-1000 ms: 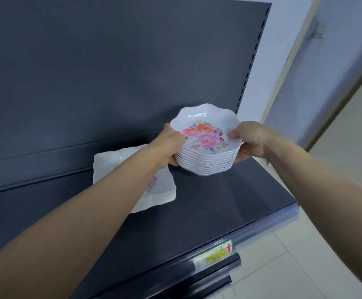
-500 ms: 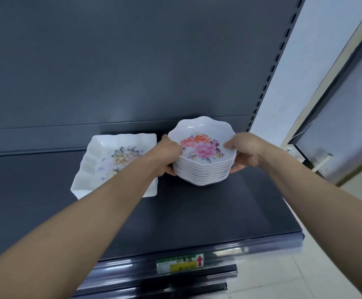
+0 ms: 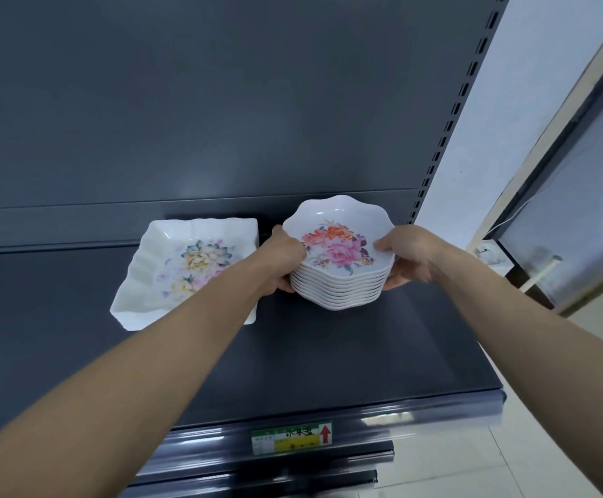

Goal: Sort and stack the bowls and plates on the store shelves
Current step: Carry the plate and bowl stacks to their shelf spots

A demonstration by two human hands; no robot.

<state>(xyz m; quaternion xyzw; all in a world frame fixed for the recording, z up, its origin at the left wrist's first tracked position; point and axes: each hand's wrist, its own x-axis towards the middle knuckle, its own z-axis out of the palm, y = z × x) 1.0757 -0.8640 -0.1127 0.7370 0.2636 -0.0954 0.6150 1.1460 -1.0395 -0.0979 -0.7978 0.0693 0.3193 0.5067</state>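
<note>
A stack of several white scalloped bowls [image 3: 339,278] with red and pink flowers printed inside sits at the back right of the dark shelf [image 3: 328,361]. My left hand [image 3: 282,264] grips the stack's left side and my right hand [image 3: 405,257] grips its right side, thumb on the top rim. Whether the stack rests on the shelf or hangs just above it I cannot tell. To its left lies a white square plate [image 3: 170,267] with fluted edges and pale yellow flowers; my left forearm crosses over its near right corner.
The shelf's dark back panel [image 3: 221,102] rises behind the dishes. A slotted upright [image 3: 450,116] marks the shelf's right end, with a white wall and a framed panel beyond. A price label [image 3: 291,437] sits on the front rail. Pale floor tiles lie at the lower right.
The view has swung so the shelf is seen more squarely and the square plate shows fully. Both hands keep hold of the bowl stack near the shelf's back right.
</note>
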